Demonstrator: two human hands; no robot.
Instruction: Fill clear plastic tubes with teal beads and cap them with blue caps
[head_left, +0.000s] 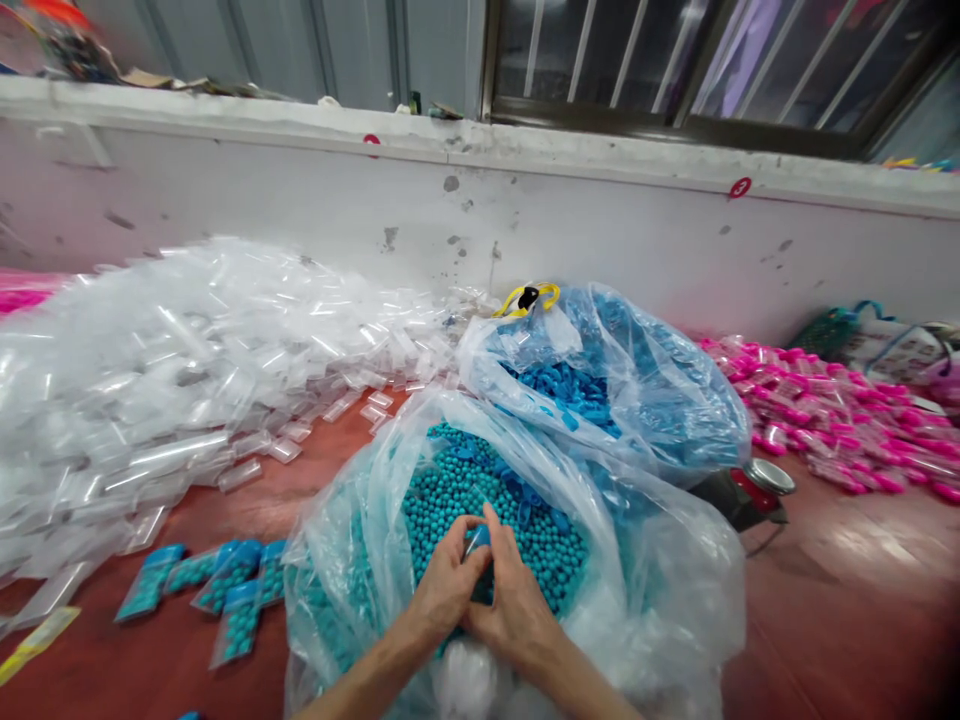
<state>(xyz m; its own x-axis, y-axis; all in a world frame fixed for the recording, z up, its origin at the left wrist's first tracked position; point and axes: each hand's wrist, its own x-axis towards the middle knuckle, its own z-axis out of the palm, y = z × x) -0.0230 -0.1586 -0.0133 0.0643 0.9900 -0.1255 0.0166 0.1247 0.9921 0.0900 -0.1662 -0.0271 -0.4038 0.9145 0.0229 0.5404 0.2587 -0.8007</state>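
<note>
My left hand and my right hand meet above an open clear plastic bag of small teal beads. Between their fingers shows a small blue cap; both hands are closed around it, and whatever lies below it is hidden. Several loose blue caps rest on the beads. To the left, several clear containers with blue caps, filled with teal beads, lie on the red surface.
A heap of clear empty containers spreads at the left. Behind my hands stands a bag of blue caps. Pink-capped containers lie at the right, near a round metal-topped object. A wall runs along the back.
</note>
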